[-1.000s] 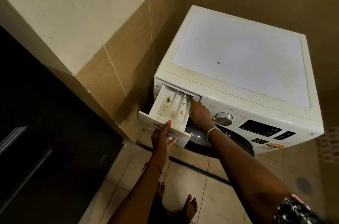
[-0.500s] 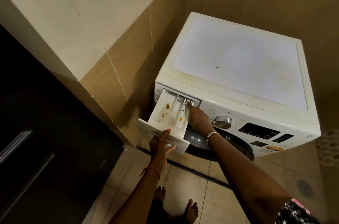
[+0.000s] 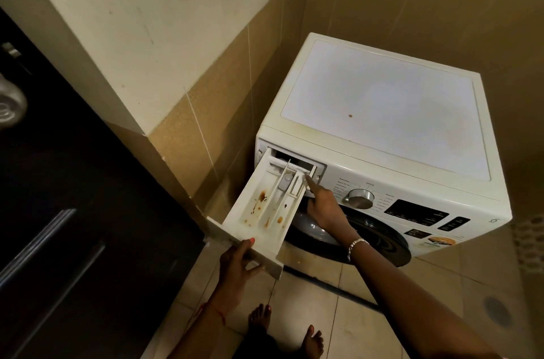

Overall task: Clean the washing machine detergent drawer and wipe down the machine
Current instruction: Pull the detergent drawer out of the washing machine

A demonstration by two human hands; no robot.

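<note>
A white front-loading washing machine [image 3: 382, 111] stands in a tiled corner. Its detergent drawer [image 3: 259, 205] is pulled far out of the slot at the upper left of the front panel, with brown and orange stains in its compartments. My left hand [image 3: 238, 261] grips the drawer's front panel from below, thumb on the top edge. My right hand [image 3: 322, 208] reaches in from the right, its index finger pressing a tab at the drawer's rear right, near the slot.
A tiled wall [image 3: 206, 135] juts out left of the drawer. A dark door [image 3: 73, 211] fills the left side. The control knob [image 3: 359, 199], display panel [image 3: 415, 213] and round door [image 3: 368, 238] sit right of the drawer. My bare feet [image 3: 285, 332] stand on the tiled floor.
The drawer has slid much farther out of the machine toward me. My left hand moved back with its front panel. My right index finger stays at the drawer's rear right.
</note>
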